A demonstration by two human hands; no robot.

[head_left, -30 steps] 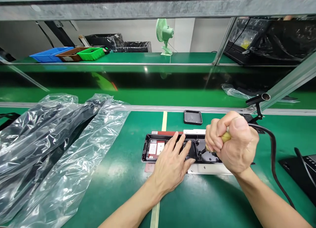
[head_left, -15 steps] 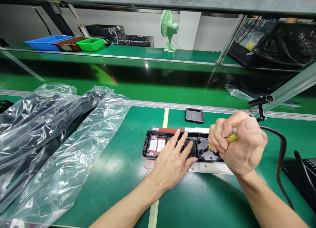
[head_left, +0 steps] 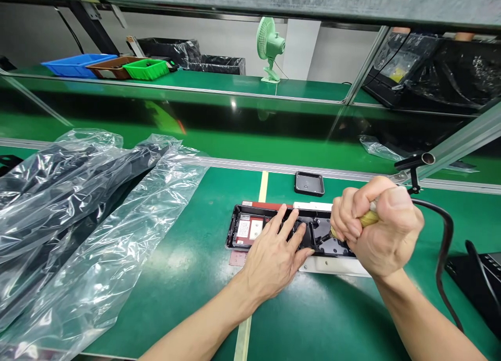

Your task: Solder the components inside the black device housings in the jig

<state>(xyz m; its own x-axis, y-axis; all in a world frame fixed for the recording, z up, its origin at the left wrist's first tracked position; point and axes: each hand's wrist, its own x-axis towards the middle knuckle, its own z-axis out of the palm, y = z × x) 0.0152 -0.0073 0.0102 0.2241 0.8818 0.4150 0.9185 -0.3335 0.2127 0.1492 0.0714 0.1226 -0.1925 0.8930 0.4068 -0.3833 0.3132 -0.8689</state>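
Observation:
A long black plastic housing (head_left: pixel 230 236) lies across a fixture with white strips (head_left: pixel 336 266) on the green bench. My left hand (head_left: pixel 270 254) rests flat over its middle, fingers spread, pressing on a black part inside. My right hand (head_left: pixel 378 225) is a fist round a yellow-handled tool (head_left: pixel 368 218), thumb on top. The tool's dark shaft slants down left into the housing; where its tip touches is too small to tell. Inside the left end, a red area with white labels (head_left: pixel 243 228) shows. Behind the housing sits a small black tray-like cover (head_left: pixel 309 183).
Clear plastic bags with dark parts (head_left: pixel 97 204) cover the left side. A black cable (head_left: pixel 446 236) curves down beside my right wrist, below a metal post with a black tube holder (head_left: pixel 415 163). A black device (head_left: pixel 477 277) stands at right. Bins (head_left: pixel 146 69) and a green fan (head_left: pixel 270 48) occupy the back shelf.
Both hands and the tool hold nearly the same place; the whole view has shifted only slightly.

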